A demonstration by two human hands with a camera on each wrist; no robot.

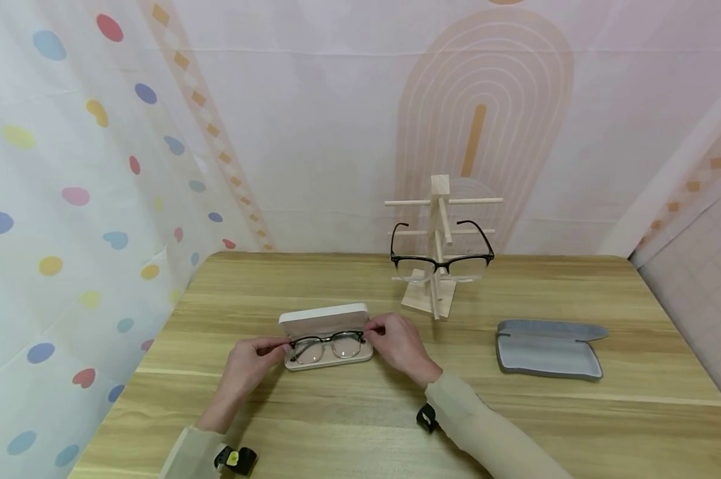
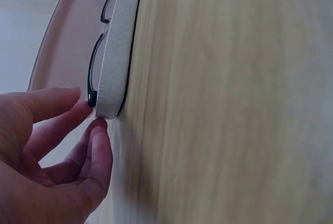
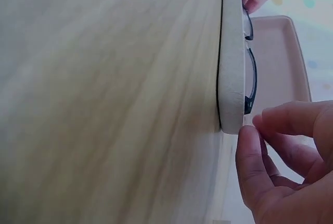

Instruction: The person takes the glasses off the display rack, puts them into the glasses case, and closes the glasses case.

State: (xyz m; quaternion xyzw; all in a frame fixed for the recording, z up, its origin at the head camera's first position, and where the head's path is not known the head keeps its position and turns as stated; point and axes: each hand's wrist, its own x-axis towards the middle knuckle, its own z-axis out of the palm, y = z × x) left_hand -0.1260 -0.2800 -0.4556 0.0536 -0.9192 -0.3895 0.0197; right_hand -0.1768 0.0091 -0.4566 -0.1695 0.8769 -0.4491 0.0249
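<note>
Black-topped eyeglasses (image 1: pixel 327 346) sit in an open white eyeglass case (image 1: pixel 329 364) with a pinkish lining, their upper frame just above its rim. At the left hinge, my left hand (image 1: pixel 248 364) pinches the glasses' end; in the left wrist view its lower fingers (image 2: pixel 101 153) touch the end of the case. From the other side, my right hand (image 1: pixel 401 346) has thumb and fingertips together at the right hinge. The right wrist view shows these fingertips (image 3: pixel 252 143) close by the case's corner. Exact contact there is partly hidden.
Behind and to the right stands a wooden display rack (image 1: pixel 441 186) with several pegs, bearing a second pair of black-topped glasses (image 1: pixel 441 265). An open grey eyeglass case (image 1: pixel 549 362) lies on the wooden table (image 1: pixel 348 426) at the right. Patterned curtain (image 1: pixel 312 133) hangs behind.
</note>
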